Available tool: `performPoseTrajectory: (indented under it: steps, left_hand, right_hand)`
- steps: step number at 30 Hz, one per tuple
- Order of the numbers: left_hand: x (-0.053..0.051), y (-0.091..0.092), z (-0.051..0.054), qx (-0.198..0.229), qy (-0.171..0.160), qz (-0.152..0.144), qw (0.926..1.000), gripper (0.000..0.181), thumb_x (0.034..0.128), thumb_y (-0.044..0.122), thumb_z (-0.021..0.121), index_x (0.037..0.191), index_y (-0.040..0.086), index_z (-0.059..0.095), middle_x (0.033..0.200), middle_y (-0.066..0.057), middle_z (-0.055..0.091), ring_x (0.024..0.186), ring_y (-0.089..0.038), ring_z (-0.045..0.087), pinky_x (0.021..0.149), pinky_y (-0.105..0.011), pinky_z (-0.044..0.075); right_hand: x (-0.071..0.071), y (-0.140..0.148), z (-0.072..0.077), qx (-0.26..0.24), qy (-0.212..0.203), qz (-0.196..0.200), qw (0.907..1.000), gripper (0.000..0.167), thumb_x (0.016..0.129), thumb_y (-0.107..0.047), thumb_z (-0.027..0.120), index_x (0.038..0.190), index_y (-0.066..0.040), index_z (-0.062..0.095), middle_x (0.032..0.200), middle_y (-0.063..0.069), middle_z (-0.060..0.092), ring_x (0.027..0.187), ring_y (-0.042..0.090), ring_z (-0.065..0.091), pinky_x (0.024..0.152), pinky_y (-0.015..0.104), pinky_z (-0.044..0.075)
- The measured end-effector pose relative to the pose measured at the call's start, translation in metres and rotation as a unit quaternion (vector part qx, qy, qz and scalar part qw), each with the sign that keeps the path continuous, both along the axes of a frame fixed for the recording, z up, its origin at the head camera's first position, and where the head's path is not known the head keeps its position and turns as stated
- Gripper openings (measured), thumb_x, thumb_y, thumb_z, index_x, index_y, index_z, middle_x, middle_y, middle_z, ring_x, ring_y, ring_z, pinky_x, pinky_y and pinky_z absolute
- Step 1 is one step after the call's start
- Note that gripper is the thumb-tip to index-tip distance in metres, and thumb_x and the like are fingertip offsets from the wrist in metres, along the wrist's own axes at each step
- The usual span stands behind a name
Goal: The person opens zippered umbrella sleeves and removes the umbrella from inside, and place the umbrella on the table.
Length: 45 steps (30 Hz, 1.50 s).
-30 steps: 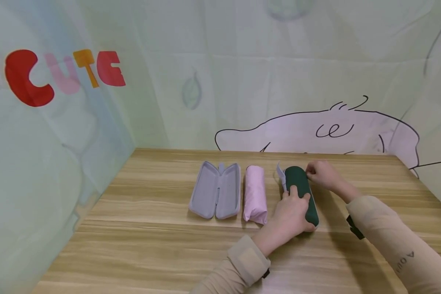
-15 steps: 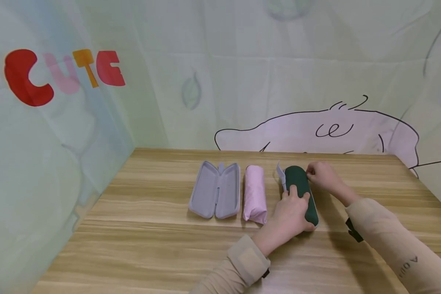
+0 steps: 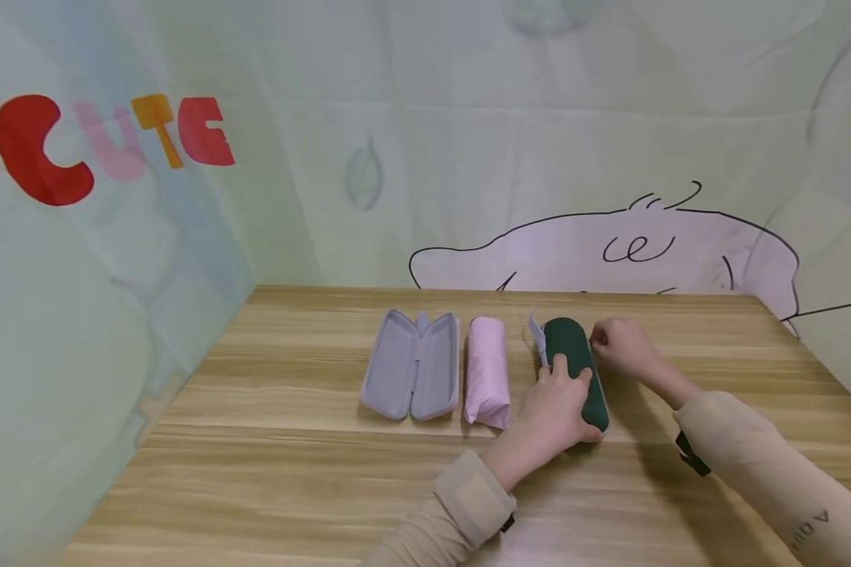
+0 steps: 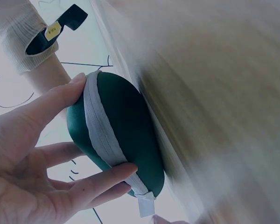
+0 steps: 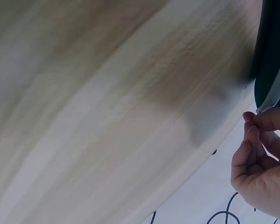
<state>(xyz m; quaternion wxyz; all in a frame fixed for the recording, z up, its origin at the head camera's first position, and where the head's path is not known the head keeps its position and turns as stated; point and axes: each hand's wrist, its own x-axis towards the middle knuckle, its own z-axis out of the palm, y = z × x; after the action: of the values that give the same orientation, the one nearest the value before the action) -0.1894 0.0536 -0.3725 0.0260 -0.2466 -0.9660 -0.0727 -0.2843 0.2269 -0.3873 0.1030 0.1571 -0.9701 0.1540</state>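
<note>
A dark green zippered case [image 3: 570, 340] with a light grey zipper band [image 4: 99, 122] lies on the table, its far end tilted slightly left. My left hand [image 3: 555, 405] grips it from above, thumb at the near end and fingers spread over the top and left side. A pale strap loop [image 3: 539, 339] stands up at the case's left edge. At the far right side, my right hand [image 3: 620, 346] pinches the end of the zipper between thumb and forefinger, seen closely in the right wrist view; the zipper pull itself is mostly hidden by the fingertips.
Left of the green case lies a pink fabric-wrapped roll [image 3: 487, 374]. Beyond it, a grey hard case [image 3: 392, 366] lies spread wide on the wooden table [image 3: 269, 472]. Printed cloth walls [image 3: 312, 197] stand at the back and left.
My right hand has shifted slightly nearer and rightward along the green case's side. My left hand keeps its grip. The whole head view has drifted a little.
</note>
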Motion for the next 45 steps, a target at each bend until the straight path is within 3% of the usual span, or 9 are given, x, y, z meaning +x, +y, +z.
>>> performPoseTrajectory:
  steps: [7, 18, 23, 45]
  left_hand:
    - [-0.003, -0.007, 0.002, 0.012, -0.013, -0.017, 0.9997, 0.076, 0.0751, 0.058, 0.073, 0.14, 0.027, 0.049, 0.134, -0.008, 0.046, 0.11, -0.02, 0.055, 0.079, -0.025, 0.054]
    - [-0.001, -0.008, 0.003, 0.035, 0.006, -0.022, 0.9991, 0.043, 0.0959, 0.044, 0.053, 0.135, 0.026, 0.056, 0.129, -0.009, 0.051, 0.104, -0.02, 0.058, 0.074, -0.026, 0.054]
    - [-0.001, -0.006, 0.002, 0.022, 0.019, -0.014, 0.9995, 0.042, 0.0954, 0.046, 0.053, 0.134, 0.029, 0.057, 0.127, -0.008, 0.052, 0.103, -0.018, 0.059, 0.074, -0.025, 0.054]
    - [-0.003, -0.007, 0.001, 0.025, 0.008, -0.016, 0.9995, 0.045, 0.0946, 0.048, 0.053, 0.135, 0.029, 0.056, 0.129, -0.008, 0.052, 0.106, -0.018, 0.058, 0.075, -0.024, 0.055]
  right_hand:
    - [0.002, 0.0, -0.002, -0.013, -0.002, 0.014, 0.9998, 0.011, 0.083, 0.002, 0.058, 0.078, 0.004, 0.067, 0.07, 0.012, 0.063, 0.061, 0.017, 0.05, 0.057, 0.029, 0.042]
    - [0.01, 0.004, -0.004, -0.018, -0.002, 0.031, 0.9994, 0.01, 0.083, 0.002, 0.059, 0.076, 0.003, 0.067, 0.069, 0.009, 0.059, 0.062, 0.015, 0.048, 0.058, 0.029, 0.041]
    - [0.016, 0.005, -0.003, -0.013, 0.007, 0.037, 0.9992, 0.009, 0.082, 0.002, 0.061, 0.075, 0.001, 0.067, 0.067, 0.007, 0.057, 0.061, 0.014, 0.047, 0.057, 0.027, 0.04]
    - [0.032, 0.005, -0.001, -0.001, 0.013, 0.049, 0.9987, 0.008, 0.08, 0.004, 0.063, 0.074, -0.001, 0.066, 0.068, 0.005, 0.056, 0.062, 0.013, 0.045, 0.057, 0.026, 0.039]
